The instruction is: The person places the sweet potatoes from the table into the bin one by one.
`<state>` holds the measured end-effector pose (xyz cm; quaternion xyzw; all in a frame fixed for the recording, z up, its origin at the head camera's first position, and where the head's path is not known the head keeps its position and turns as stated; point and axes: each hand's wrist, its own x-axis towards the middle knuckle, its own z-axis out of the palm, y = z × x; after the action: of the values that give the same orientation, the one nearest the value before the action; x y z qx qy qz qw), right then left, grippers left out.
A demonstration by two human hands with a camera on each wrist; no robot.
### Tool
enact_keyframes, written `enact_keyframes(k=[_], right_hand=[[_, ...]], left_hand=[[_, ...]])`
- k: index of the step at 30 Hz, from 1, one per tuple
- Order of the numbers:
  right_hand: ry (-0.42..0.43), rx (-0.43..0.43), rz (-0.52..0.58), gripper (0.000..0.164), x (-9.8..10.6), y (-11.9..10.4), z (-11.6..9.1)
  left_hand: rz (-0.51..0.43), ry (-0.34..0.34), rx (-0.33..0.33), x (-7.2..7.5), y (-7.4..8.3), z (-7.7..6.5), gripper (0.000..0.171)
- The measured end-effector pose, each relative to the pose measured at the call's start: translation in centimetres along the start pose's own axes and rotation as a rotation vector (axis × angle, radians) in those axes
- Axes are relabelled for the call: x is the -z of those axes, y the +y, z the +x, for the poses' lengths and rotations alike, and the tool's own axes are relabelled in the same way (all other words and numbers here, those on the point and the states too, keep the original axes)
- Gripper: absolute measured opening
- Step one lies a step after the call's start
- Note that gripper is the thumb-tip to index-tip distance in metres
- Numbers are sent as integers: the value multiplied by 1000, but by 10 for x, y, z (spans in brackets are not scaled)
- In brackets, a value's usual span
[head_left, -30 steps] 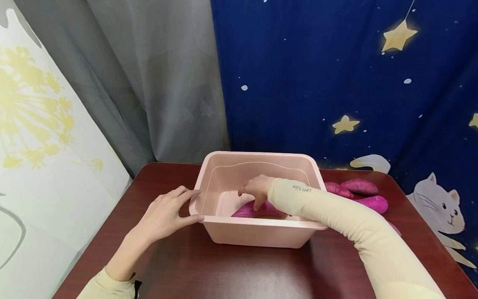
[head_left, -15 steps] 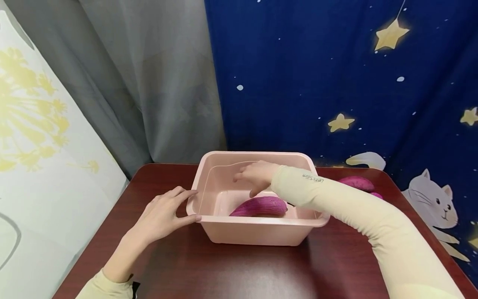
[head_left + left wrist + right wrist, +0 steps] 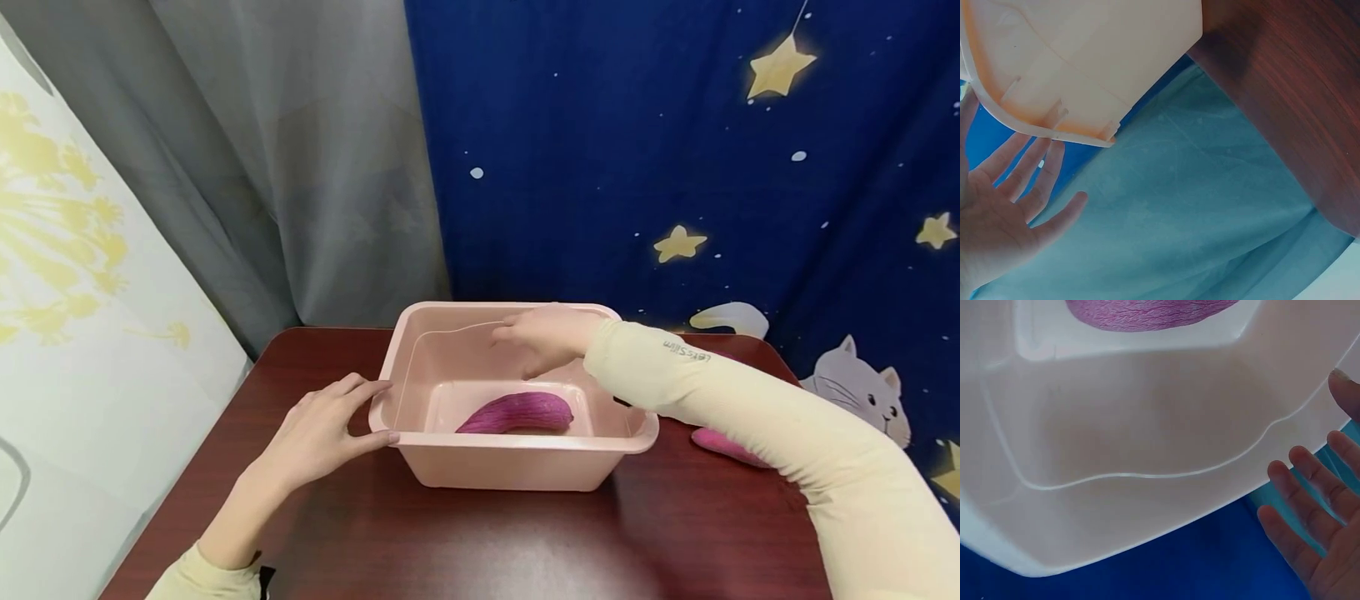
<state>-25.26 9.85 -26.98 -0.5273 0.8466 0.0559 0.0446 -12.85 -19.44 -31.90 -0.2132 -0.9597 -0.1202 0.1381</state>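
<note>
A pink plastic basin [image 3: 517,467] stands on the table, with one curved purple sweet potato [image 3: 521,410] lying on its floor. My left hand [image 3: 318,432] touches the basin's left rim at the near corner, thumb at the front and fingers along the side. In the left wrist view its fingers reach up, fairly straight, to the underside of the rim [image 3: 1063,135]. Over the basin's back right part hovers my right hand [image 3: 551,333], fingers loose and holding nothing. The right wrist view shows that hand [image 3: 1329,544] spread, apart from the wrinkled sweet potato [image 3: 1147,314].
Right of the basin, another pinkish-purple sweet potato [image 3: 723,446] lies on the dark red table [image 3: 480,554], partly covered by my right sleeve [image 3: 765,417]. A grey curtain [image 3: 352,167] and a blue star-patterned curtain [image 3: 570,150] hang behind the table.
My right hand has risen away from the sweet potato in the basin and moved back and right, leaving it in plain view. My left hand stays at the rim.
</note>
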Motion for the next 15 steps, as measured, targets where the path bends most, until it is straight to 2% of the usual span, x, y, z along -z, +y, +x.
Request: enact_keyframes(k=[7,15], right_hand=[[24,-71,-27,53,8,2,-21],[146,-44,-31,50,16,8,-50]], left_hand=[[0,6,-6,-1,-1,0,60],[-2,9,-7,0,0,-1,59]])
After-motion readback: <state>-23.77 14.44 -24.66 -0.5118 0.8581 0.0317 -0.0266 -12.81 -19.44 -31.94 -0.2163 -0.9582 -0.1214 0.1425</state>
